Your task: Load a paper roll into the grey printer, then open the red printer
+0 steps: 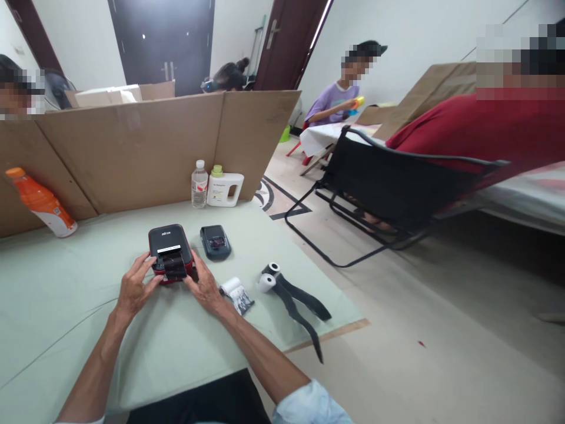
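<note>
- Both hands frame a small printer on the pale green surface: the left hand rests against its left side with fingers spread and lightly curled, and the right hand presses its right side, thumb near the front edge.
- Neither hand lifts the device; the two-sided hold appears meant to steady it while the fingertips work at the dark flap at its front.
- Black on top and red along its lower body, the printer carries a white strip across the lid and sits near the middle of the surface, just ahead of the person.
- A second, dark blue device lies just beside it to the right, apart from both hands.
- One paper roll with printed strip sits near the right wrist; two more rolls with long black tails lie farther right, near the edge.
- Along the cardboard screen at the back stand a clear water bottle and a white jug; an orange bottle leans at far left.
- Other people sit beyond the screen and to the right, near a black folding chair.
</note>
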A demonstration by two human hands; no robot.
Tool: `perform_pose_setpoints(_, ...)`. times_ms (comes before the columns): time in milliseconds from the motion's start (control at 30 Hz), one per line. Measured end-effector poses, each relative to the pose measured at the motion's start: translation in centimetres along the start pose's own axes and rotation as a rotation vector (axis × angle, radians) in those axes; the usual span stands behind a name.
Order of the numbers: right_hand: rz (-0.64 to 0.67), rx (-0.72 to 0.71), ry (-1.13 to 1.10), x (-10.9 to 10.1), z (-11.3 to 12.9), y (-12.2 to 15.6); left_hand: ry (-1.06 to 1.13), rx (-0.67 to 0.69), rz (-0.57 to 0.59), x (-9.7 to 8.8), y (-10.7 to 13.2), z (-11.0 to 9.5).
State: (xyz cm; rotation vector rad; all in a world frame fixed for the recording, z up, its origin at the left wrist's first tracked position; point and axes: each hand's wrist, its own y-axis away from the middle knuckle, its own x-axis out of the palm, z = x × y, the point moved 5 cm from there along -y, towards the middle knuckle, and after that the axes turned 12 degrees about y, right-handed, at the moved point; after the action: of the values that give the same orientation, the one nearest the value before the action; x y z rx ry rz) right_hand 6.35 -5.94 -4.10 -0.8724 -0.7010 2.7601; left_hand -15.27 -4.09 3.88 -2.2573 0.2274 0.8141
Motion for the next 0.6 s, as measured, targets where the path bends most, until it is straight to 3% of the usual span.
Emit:
perform_pose_setpoints(167,-0.039,-0.032,0.013,0.4,-0.43,-0.17,-0.072,0.093,-0.04,-0.1,-0.03,-0.15)
perform_pose_setpoints(600,-0.026,-0.041,0.016,0.56,-0.6,-0.33,-0.119,0.079,-0.025,-0.19,-0.18,-0.42)
